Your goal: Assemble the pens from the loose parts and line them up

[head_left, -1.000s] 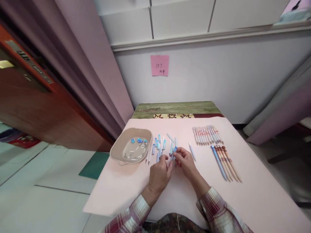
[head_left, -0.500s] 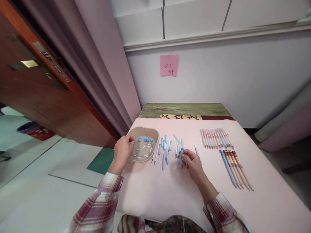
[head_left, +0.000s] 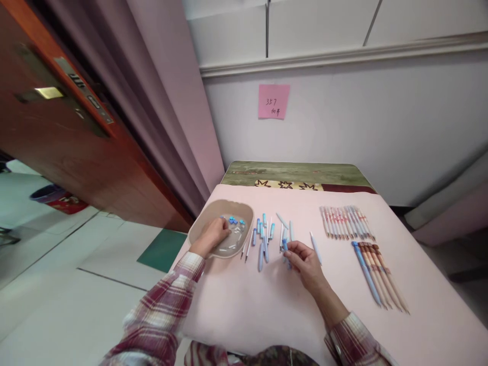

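Left hand is down inside beige basin; fingers bunched, can't tell if they grip anything. Small blue pieces and small pale pieces lie in the basin, just beside that hand. Basin sits at the left edge of the pink-covered desk; its rim overlaps that edge in view, overhang can't be told. Right hand is over mid-desk, fingers pinching a blue-topped pen part, top end pointing away from the person; lower portion partly hidden by the hand. Loose pen parts bunch between basin and right hand, tight there, some crossing. Two thin refills lie close to the basin's right rim. A lone pale-blue pen lies just right of the right hand. Room to its right: a strip of cover, then a row of pale pens, and nearer the person a blue pen beside brown-topped pens. Both sets lie inside the right edge, a band of cover between. Wide stretch of cover between both forearms, down to the near edge. Far edge shows a green strip near the wall.
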`<state>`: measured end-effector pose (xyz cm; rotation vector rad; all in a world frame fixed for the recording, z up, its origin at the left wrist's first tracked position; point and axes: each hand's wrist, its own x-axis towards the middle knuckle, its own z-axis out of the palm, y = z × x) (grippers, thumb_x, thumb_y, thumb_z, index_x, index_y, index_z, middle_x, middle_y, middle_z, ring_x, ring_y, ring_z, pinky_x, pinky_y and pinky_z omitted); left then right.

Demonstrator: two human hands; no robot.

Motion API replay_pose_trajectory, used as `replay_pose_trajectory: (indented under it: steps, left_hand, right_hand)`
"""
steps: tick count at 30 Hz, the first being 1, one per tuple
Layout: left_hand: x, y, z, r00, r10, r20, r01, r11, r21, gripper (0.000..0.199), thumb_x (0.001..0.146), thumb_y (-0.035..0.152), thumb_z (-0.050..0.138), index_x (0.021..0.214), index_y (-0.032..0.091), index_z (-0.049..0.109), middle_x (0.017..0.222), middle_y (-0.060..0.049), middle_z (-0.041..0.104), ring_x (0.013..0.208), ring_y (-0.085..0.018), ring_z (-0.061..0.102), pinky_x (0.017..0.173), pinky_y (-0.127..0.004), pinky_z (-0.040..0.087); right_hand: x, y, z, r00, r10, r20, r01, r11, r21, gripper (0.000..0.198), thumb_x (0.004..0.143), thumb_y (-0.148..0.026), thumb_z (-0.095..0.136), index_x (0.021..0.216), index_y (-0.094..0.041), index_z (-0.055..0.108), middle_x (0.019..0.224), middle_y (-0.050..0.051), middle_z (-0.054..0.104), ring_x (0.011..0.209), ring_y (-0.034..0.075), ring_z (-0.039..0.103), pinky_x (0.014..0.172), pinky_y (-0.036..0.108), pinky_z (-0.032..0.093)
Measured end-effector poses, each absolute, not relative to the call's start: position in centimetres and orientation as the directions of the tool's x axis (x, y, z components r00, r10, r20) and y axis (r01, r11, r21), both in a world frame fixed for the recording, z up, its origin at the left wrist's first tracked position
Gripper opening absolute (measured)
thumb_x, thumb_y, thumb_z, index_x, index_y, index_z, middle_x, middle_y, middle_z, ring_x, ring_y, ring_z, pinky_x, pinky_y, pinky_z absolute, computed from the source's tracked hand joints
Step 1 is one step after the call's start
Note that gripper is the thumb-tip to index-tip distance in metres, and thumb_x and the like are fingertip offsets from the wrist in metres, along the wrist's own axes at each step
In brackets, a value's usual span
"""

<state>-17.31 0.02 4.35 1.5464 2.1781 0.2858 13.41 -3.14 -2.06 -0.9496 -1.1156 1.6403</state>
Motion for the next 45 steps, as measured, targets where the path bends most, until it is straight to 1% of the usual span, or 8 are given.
replay_pose_trajectory:
  steps: [7, 13, 18, 31, 37, 40, 42, 45]
  left_hand:
    - [-16.9, 0.3, 4.1, -0.228, 0.950, -0.215, 0.912, 0.286, 0.293, 0.006, 0.071, 0.016, 0.060, 0.065, 0.018, 0.058, 0.066, -0.004, 0.060, 0.069, -0.019, 0.055, 0.063, -0.028, 0.035]
    - [-16.8, 0.4, 5.1, -0.189, 0.967, -0.170, 0.937, 0.230, 0.264, 0.009, 0.076, 0.014, 0.052, 0.075, 0.018, 0.060, 0.072, -0.005, 0.062, 0.072, -0.020, 0.056, 0.065, -0.029, 0.035]
    - [-16.1, 0.3, 5.7, -0.172, 0.970, -0.174, 0.938, 0.215, 0.272, 0.016, 0.071, 0.011, 0.055, 0.082, 0.018, 0.063, 0.072, -0.004, 0.065, 0.069, -0.019, 0.057, 0.066, -0.028, 0.035]
    - [-12.7, 1.0, 3.6, -0.212, 0.948, -0.236, 0.937, 0.265, 0.226, 0.009, 0.064, 0.025, 0.066, 0.058, 0.019, 0.062, 0.070, -0.008, 0.067, 0.070, -0.023, 0.062, 0.061, -0.029, 0.038]
    - [-12.9, 0.5, 5.3, -0.238, 0.960, -0.148, 0.931, 0.269, 0.247, 0.006, 0.069, 0.020, 0.060, 0.064, 0.018, 0.063, 0.069, -0.009, 0.067, 0.070, -0.023, 0.062, 0.062, -0.030, 0.039]
    - [-11.0, -0.5, 7.0, -0.225, 0.974, 0.032, 0.839, 0.177, 0.515, 0.014, 0.078, 0.029, 0.057, 0.072, 0.018, 0.063, 0.069, -0.005, 0.065, 0.067, -0.017, 0.059, 0.062, -0.026, 0.040]
    - [-8.7, -1.3, 7.5, -0.207, 0.971, 0.116, 0.556, 0.019, 0.831, 0.018, 0.077, 0.036, 0.061, 0.075, 0.017, 0.062, 0.067, -0.001, 0.062, 0.061, -0.013, 0.055, 0.057, -0.023, 0.041]
    - [-4.7, -2.3, 7.1, -0.175, 0.984, 0.030, 0.079, -0.016, 0.997, 0.023, 0.073, 0.038, 0.069, 0.077, 0.017, 0.061, 0.061, 0.002, 0.057, 0.051, -0.010, 0.048, 0.048, -0.021, 0.038]
  right_hand:
    - [13.3, -2.8, -2.6, -0.296, 0.949, -0.105, -0.257, -0.186, -0.948, 0.026, 0.073, -0.039, 0.077, 0.082, -0.018, 0.063, 0.055, -0.005, 0.051, 0.042, 0.005, 0.036, 0.039, 0.018, 0.027]
    - [13.2, -2.6, -2.0, -0.306, 0.944, -0.122, -0.273, -0.209, -0.939, 0.027, 0.077, -0.041, 0.073, 0.086, -0.019, 0.061, 0.075, 0.002, 0.067, 0.044, 0.006, 0.045, 0.039, 0.019, 0.031]
    - [13.4, -2.6, -1.8, -0.303, 0.947, -0.109, -0.274, -0.196, -0.941, 0.027, 0.077, -0.041, 0.073, 0.087, -0.019, 0.061, 0.075, 0.003, 0.067, 0.046, 0.006, 0.046, 0.041, 0.018, 0.033]
    - [13.5, -2.6, -2.1, -0.311, 0.943, -0.119, -0.250, -0.202, -0.947, 0.028, 0.076, -0.042, 0.073, 0.087, -0.019, 0.061, 0.074, 0.002, 0.067, 0.046, 0.007, 0.045, 0.040, 0.019, 0.033]
    - [13.3, -2.4, -2.0, -0.298, 0.949, -0.102, -0.266, -0.186, -0.946, 0.027, 0.075, -0.042, 0.074, 0.085, -0.018, 0.065, 0.071, 0.002, 0.066, 0.046, 0.007, 0.045, 0.041, 0.019, 0.034]
    - [13.3, -2.4, -2.1, -0.300, 0.949, -0.098, -0.276, -0.184, -0.943, 0.028, 0.074, -0.043, 0.074, 0.084, -0.018, 0.067, 0.071, 0.002, 0.067, 0.044, 0.007, 0.044, 0.040, 0.019, 0.034]
    - [13.2, -2.5, -1.9, -0.303, 0.949, -0.093, -0.273, -0.179, -0.945, 0.029, 0.074, -0.044, 0.073, 0.084, -0.017, 0.068, 0.070, 0.003, 0.068, 0.044, 0.007, 0.044, 0.040, 0.019, 0.034]
    - [13.2, -2.7, -1.5, -0.306, 0.948, -0.084, -0.262, -0.169, -0.950, 0.029, 0.075, -0.044, 0.072, 0.084, -0.017, 0.070, 0.069, 0.003, 0.068, 0.045, 0.007, 0.045, 0.040, 0.020, 0.035]
